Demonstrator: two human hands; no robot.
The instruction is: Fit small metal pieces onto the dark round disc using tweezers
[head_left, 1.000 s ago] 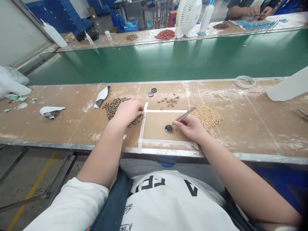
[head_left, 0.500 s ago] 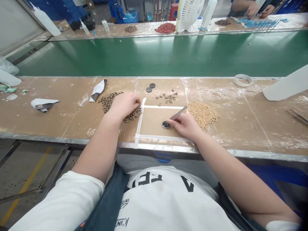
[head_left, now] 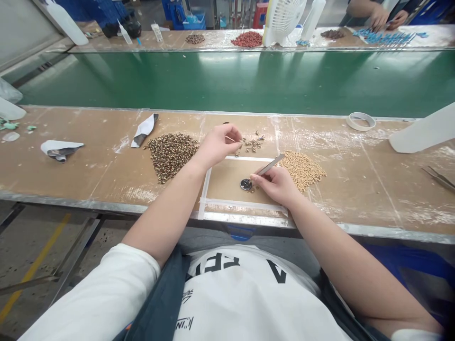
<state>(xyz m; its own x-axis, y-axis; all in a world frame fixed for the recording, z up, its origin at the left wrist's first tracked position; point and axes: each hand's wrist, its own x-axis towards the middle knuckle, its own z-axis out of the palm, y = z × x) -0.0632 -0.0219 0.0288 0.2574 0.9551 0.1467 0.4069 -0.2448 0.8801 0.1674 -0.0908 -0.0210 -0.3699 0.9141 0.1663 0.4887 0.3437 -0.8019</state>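
My left hand (head_left: 218, 142) hovers above the bench between the heap of dark brown beads (head_left: 170, 150) and a scatter of tiny metal parts (head_left: 253, 143); its fingers are pinched on something too small to name. My right hand (head_left: 277, 182) grips metal tweezers (head_left: 270, 166) whose tips rest at a round dark metal disc (head_left: 246, 183). The disc lies inside a rectangle marked with white tape (head_left: 208, 182) on the brown bench. A heap of pale tan beads (head_left: 302, 168) sits just right of that hand.
A green conveyor belt (head_left: 249, 80) runs behind the bench. A tape roll (head_left: 361, 121), a white bottle (head_left: 423, 130) and loose tweezers (head_left: 439, 177) lie at right; torn paper scraps (head_left: 60, 149) at left. Across the belt stand a white fan (head_left: 284, 19), red beads (head_left: 248, 39) and another person's hands (head_left: 378, 19).
My left hand has lifted off the dark bead heap and moved right and away, fingers now pinched, towards the small metal parts. My right hand has stayed at the disc with the tweezers.
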